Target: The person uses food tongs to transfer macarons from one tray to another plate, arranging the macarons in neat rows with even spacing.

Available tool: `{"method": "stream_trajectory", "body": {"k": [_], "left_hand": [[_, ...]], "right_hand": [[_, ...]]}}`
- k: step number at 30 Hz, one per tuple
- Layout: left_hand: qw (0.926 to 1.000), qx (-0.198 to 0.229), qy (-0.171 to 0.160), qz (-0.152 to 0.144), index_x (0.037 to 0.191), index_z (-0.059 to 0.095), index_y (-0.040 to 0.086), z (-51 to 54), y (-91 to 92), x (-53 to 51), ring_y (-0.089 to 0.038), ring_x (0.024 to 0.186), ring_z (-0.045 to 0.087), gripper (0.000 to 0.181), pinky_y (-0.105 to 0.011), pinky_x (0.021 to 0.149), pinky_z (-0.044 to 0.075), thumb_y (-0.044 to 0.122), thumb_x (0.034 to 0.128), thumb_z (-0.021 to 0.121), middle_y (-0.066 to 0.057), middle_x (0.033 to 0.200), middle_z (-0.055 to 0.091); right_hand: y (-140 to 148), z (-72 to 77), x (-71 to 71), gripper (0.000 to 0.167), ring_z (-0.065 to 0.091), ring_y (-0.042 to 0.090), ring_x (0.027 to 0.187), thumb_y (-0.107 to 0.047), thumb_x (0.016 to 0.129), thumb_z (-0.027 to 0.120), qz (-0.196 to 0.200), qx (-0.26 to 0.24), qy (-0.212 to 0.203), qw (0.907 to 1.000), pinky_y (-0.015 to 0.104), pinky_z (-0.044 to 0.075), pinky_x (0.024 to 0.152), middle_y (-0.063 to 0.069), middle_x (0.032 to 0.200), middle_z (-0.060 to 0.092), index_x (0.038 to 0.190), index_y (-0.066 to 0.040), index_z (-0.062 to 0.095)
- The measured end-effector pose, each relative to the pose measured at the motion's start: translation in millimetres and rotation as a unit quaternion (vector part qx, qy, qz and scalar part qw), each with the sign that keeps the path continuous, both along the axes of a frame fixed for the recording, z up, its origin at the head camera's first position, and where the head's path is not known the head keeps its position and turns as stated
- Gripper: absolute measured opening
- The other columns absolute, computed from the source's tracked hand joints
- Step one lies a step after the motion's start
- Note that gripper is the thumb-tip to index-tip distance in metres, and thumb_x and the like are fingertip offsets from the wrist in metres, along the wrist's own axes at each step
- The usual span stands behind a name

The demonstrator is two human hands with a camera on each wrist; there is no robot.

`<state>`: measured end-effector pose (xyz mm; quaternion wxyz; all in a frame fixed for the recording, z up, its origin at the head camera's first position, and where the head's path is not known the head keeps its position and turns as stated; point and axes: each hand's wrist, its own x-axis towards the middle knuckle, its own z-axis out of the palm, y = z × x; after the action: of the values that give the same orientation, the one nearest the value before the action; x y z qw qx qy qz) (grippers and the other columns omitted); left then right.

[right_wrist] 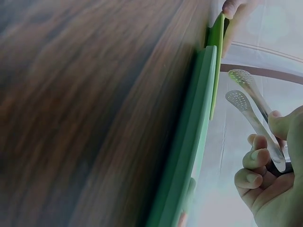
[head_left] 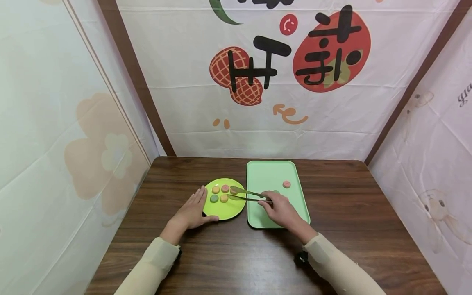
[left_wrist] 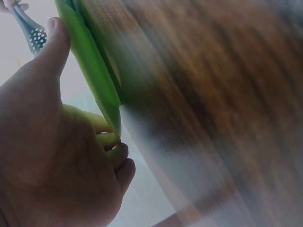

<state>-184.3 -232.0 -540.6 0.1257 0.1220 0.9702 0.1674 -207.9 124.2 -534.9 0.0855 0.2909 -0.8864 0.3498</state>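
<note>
5 round yellow, pink and green macarons (head_left: pixel 215 189) show on the round lime-green plate (head_left: pixel 225 212), braced near 8 o'clock by the spread left hand (head_left: pixel 192 209). The right hand (head_left: pixel 281 209) grips perforated metal tongs (right_wrist: pixel 254 121), parted and empty; a light, level squeeze should suit. Dark wood-grain table (head_left: pixel 228 254) beneath; white printed sheet (head_left: pixel 177 94) at 12 o'clock.

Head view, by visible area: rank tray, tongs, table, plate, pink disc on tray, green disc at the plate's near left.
1. Table
2. Tray
3. Plate
4. Tongs, partly covered by a hand
5. Pink disc and green disc: too alike to rank
</note>
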Motion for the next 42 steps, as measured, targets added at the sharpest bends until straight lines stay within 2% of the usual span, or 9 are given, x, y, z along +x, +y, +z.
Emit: {"method": "stream_trajectory", "body": {"k": [6, 13, 18, 25, 31, 39, 42], "left_hand": [[1.0000, 0.003, 0.000, 0.000, 0.169, 0.007, -0.006, 1.9, 0.8, 0.3, -0.040, 0.166, 0.008, 0.123, -0.053, 0.135, 0.013, 0.071, 0.0954, 0.068, -0.025, 0.178, 0.002], [1.0000, -0.003, -0.004, 0.000, 0.170, 0.006, -0.005, 2.4, 0.8, -0.7, -0.039, 0.166, 0.007, 0.123, -0.052, 0.135, 0.013, 0.072, 0.0958, 0.067, -0.024, 0.179, 0.001], [1.0000, 0.001, -0.002, 0.002, 0.169, 0.007, -0.006, 2.3, 0.0, -0.5, -0.040, 0.166, 0.008, 0.123, -0.053, 0.135, 0.013, 0.070, 0.0956, 0.068, -0.025, 0.178, 0.003], [1.0000, -0.003, -0.005, 0.002, 0.169, 0.007, -0.006, 2.3, 0.4, -0.6, -0.039, 0.166, 0.008, 0.123, -0.053, 0.135, 0.013, 0.071, 0.0955, 0.068, -0.025, 0.178, 0.003], [1.0000, -0.002, -0.006, 0.003, 0.169, 0.007, -0.007, 1.8, 0.3, -0.6, -0.039, 0.166, 0.008, 0.123, -0.053, 0.135, 0.013, 0.071, 0.0955, 0.068, -0.026, 0.178, 0.002], [1.0000, -0.002, -0.004, 0.002, 0.169, 0.006, -0.007, 1.7, 0.4, -0.1, -0.039, 0.166, 0.007, 0.122, -0.053, 0.135, 0.013, 0.070, 0.0962, 0.067, -0.026, 0.178, 0.002], [1.0000, -0.002, -0.003, 0.001, 0.169, 0.006, -0.007, 2.3, 0.8, 0.6, -0.040, 0.166, 0.007, 0.122, -0.053, 0.135, 0.013, 0.070, 0.0964, 0.067, -0.026, 0.178, 0.002]], "right_hand": [[8.7, 1.5, 1.0, 0.026, 0.063, 0.008, 0.076, -0.016, 0.102, 0.077, -0.001, -0.012, 0.007, 0.9999, 0.033, 0.058, 0.068, -0.001, 0.092, 0.070, 0.122, 0.000, 0.073], [19.6, 0.2, 1.3, 0.030, 0.057, 0.003, 0.071, -0.020, 0.104, 0.075, -0.010, -0.017, -0.011, 0.9998, 0.030, 0.055, 0.065, -0.006, 0.088, 0.068, 0.125, 0.001, 0.073], [27.6, 1.5, 1.4, 0.027, 0.052, 0.003, 0.067, -0.020, 0.104, 0.075, -0.010, -0.027, -0.009, 0.9995, 0.028, 0.050, 0.062, -0.006, 0.086, 0.066, 0.122, -0.001, 0.073], [39.1, 2.7, 1.6, 0.028, 0.060, 0.003, 0.074, -0.018, 0.104, 0.075, -0.026, -0.025, -0.004, 0.9993, 0.029, 0.056, 0.067, -0.003, 0.094, 0.073, 0.127, -0.002, 0.074], [49.0, 4.7, 1.8, 0.022, 0.058, 0.007, 0.074, -0.017, 0.105, 0.073, -0.039, -0.020, -0.009, 0.9990, 0.029, 0.055, 0.065, -0.001, 0.100, 0.071, 0.124, -0.005, 0.074], [60.6, 5.3, 2.8, 0.019, 0.056, 0.006, 0.070, -0.013, 0.101, 0.078, -0.051, -0.034, 0.004, 0.9981, 0.028, 0.052, 0.062, -0.002, 0.091, 0.069, 0.118, -0.004, 0.075], [65.6, 3.6, 3.0, 0.019, 0.057, 0.005, 0.070, -0.011, 0.100, 0.078, -0.057, -0.038, 0.003, 0.9977, 0.028, 0.052, 0.062, 0.001, 0.092, 0.074, 0.118, -0.004, 0.075]]}}
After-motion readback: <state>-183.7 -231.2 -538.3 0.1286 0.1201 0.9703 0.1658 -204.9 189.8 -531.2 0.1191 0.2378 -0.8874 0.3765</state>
